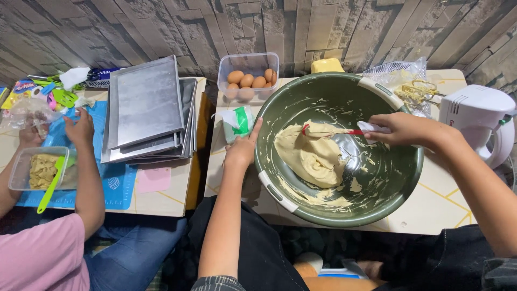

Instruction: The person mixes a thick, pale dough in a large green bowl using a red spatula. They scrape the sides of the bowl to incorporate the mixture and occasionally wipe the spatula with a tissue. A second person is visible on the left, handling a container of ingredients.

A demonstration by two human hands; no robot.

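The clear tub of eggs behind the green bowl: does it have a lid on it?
No, the clear tub stands open at the top, with the brown eggs inside in plain view.

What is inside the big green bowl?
The green bowl holds a mound of pale yellow dough and smears along its wall. The right hand holds a spatula in it. The bowl's bottom under the dough is hidden.

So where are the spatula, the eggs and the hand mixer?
spatula (329, 131), head view, on its dough-smeared blade.
eggs (247, 81), head view, on one egg in the clear tub.
hand mixer (476, 110), head view, on its white body.
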